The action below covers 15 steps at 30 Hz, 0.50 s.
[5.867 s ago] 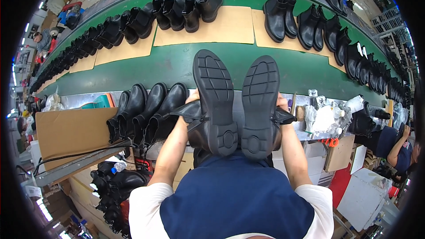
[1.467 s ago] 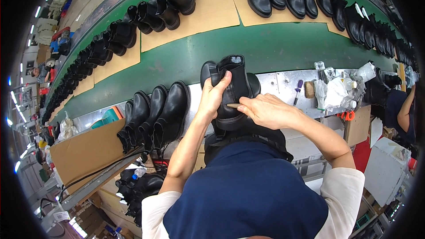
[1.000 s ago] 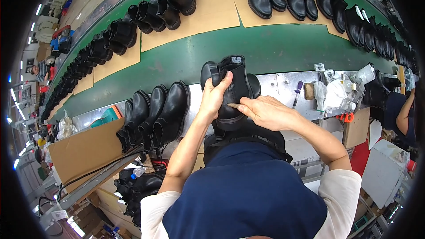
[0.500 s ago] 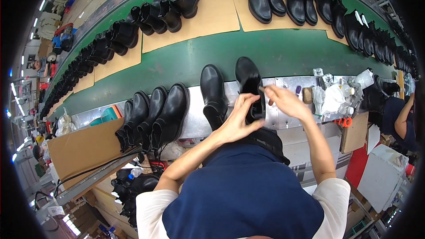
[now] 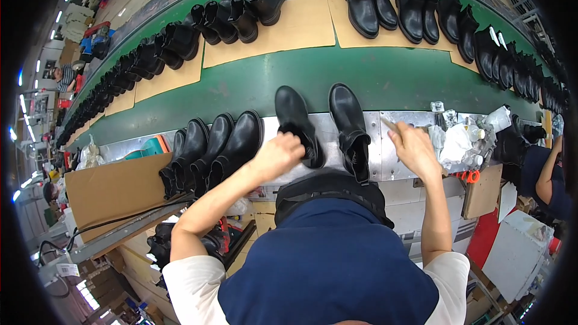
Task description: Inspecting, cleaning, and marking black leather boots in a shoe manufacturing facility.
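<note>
Two black ankle boots stand side by side on the metal ledge in front of me, toes pointing away. At the left boot (image 5: 292,108), my left hand (image 5: 280,155) has its fingers curled at the shaft opening and covers part of it. The right boot (image 5: 349,114) stands untouched, its shaft opening facing me. To its right, my right hand (image 5: 415,149) is closed around a slim, tan stick-like tool (image 5: 390,124), held above the ledge. What kind of tool it is I cannot make out.
More black boots (image 5: 238,141) stand on the left beside a cardboard sheet (image 5: 117,192). Crumpled white wipes (image 5: 456,143), clear bottles and orange-handled scissors (image 5: 472,177) are at the right. Rows of boots line the green conveyor (image 5: 241,81) on tan paper. Another person's arm (image 5: 545,171) shows far right.
Both hands have left the right boot. My left hand has moved left to the other boot, which now sits turned. My right hand has moved right with the tool. The right boot has shifted.
</note>
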### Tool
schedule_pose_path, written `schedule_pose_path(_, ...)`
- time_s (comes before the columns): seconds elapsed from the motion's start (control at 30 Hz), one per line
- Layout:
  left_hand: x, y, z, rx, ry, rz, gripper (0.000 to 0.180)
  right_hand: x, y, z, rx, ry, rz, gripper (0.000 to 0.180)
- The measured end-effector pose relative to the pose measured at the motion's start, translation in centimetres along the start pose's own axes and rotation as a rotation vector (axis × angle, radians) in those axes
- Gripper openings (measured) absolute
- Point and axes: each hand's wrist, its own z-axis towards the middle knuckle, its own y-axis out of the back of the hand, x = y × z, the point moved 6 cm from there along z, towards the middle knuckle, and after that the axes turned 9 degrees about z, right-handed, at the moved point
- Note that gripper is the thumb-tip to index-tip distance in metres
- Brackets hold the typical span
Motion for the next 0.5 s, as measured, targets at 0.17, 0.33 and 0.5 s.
schedule_pose_path(0.17,6.1,4.1,1.8,-0.637,0.685,-0.87,0.015,4.7,0.7,-1.0,-0.155,0.183,0.394,0.027)
schedule_pose_path(0.33,7.6,2.0,-1.1,-0.981,0.863,-1.355,0.013,9.0,-6.2,0.9,0.105,0.276,0.608,0.032)
schedule_pose_path(0.5,7.2,1.6,-3.0,-0.899,0.977,-1.428,0.017,11.1,-8.1,4.0,0.01,0.318,0.618,0.036)
